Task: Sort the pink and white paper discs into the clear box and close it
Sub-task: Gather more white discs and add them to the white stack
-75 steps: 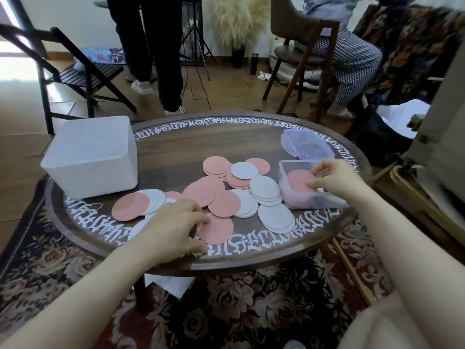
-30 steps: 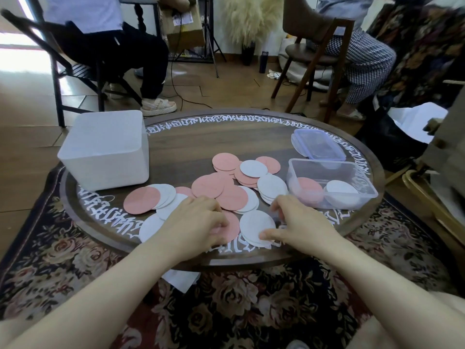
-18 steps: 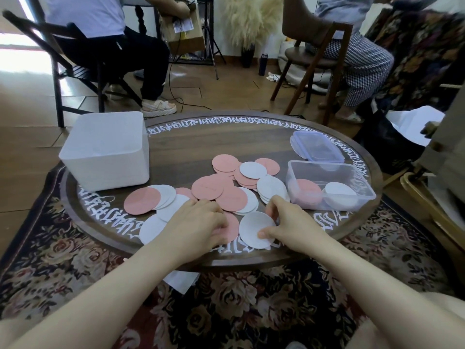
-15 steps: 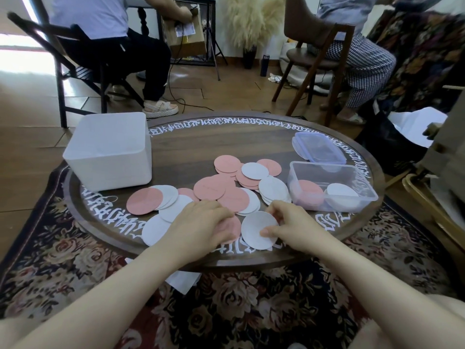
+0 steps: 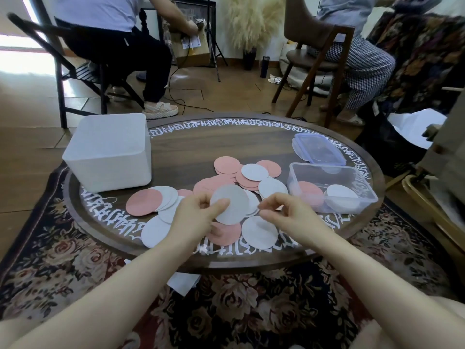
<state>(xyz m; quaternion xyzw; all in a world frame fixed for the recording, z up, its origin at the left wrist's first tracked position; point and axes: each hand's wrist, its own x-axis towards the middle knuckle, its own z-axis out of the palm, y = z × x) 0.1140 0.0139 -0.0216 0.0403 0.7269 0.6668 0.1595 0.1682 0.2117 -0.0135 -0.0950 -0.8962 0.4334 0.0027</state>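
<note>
Pink and white paper discs (image 5: 253,172) lie scattered across the middle of the round dark wooden table (image 5: 191,149). My left hand (image 5: 195,217) pinches one white disc (image 5: 230,205) and holds it tilted up above the pile. My right hand (image 5: 286,212) hovers just right of that disc with loosely curled fingers, holding nothing I can see. The clear box (image 5: 372,196) stands open at the right, with a pink disc (image 5: 308,195) and a white disc (image 5: 342,196) inside. Its clear lid (image 5: 319,152) lies behind it.
A white square tub (image 5: 108,152) stands on the table's left side. Two people sit on chairs beyond the table (image 5: 148,54) (image 5: 357,46). A floral rug (image 5: 251,311) lies under the table, and a sheet of paper (image 5: 183,280) lies on it.
My left hand has picked a white disc up off the table and raised it. My right hand has lifted off the white disc near the table's front edge and now hovers.
</note>
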